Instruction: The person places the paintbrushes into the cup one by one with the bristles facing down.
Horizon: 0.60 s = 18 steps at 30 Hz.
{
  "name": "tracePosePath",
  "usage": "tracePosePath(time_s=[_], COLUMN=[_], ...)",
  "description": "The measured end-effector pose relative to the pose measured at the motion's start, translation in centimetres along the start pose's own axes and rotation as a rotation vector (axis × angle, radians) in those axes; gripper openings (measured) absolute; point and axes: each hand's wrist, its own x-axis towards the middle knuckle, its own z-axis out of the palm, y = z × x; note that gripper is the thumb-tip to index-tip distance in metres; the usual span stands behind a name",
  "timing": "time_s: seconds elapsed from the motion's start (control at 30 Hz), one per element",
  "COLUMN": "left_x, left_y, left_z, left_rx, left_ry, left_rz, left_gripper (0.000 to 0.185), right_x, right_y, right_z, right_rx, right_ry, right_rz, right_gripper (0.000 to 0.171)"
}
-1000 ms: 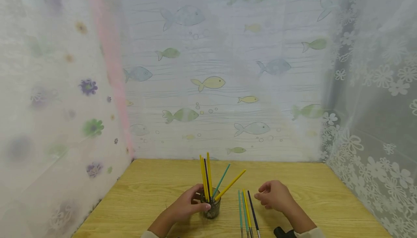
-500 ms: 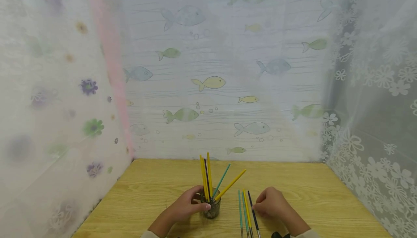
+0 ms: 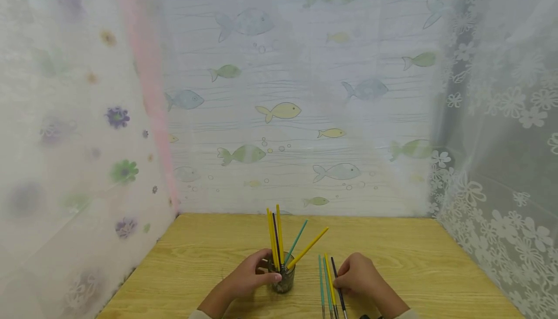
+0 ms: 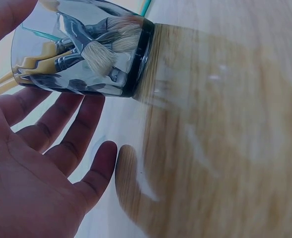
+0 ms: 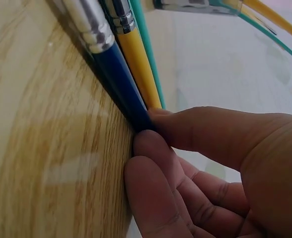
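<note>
My left hand (image 3: 248,275) holds a clear glass cup (image 3: 285,284), thumb at its near side and fingers behind. Inside stand several paintbrushes, bristles (image 4: 99,57) down, with yellow, teal and dark handles rising above the rim; one yellow handle (image 3: 308,247) leans far right. To the right my right hand (image 3: 361,278) pinches the handle of a dark blue paintbrush (image 5: 118,82) between thumb and fingertips, low against the table. Beside that brush lie a yellow paintbrush (image 3: 330,280) and two teal paintbrushes (image 3: 321,280), roughly parallel, their metal ferrules toward me and their bristles out of the head view.
The wooden table (image 3: 209,241) carries everything. A fish-print curtain (image 3: 279,81) hangs along its back edge, with flowered sheets (image 3: 122,171) on the left and right sides. A small black object (image 3: 365,316) shows at the bottom edge near the right wrist.
My right hand has come down and left onto the dark blue paintbrush and now pinches it; the brush has shifted slightly. The left hand and the cup have stayed in place.
</note>
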Motion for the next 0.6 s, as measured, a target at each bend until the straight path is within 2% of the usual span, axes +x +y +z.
tracePosePath(time_s=[0.13, 0.43, 0.6], left_x=[-0.06, -0.06, -0.08], left_y=[-0.06, 0.09, 0.22], left_z=[0.00, -0.01, -0.02], left_rx=[-0.003, 0.000, -0.001], left_ry=[-0.001, -0.002, -0.001], left_rz=[0.001, -0.006, -0.013], left_gripper=[0.048, 0.049, 0.049], right_x=[-0.08, 0.05, 0.16], right_y=[-0.02, 0.04, 0.03], right_z=[-0.06, -0.35, -0.41], right_rx=[0.015, 0.019, 0.018], right_ry=[-0.007, 0.001, -0.012], right_rz=[-0.008, 0.036, 0.037], right_gripper=[0.011, 0.006, 0.009])
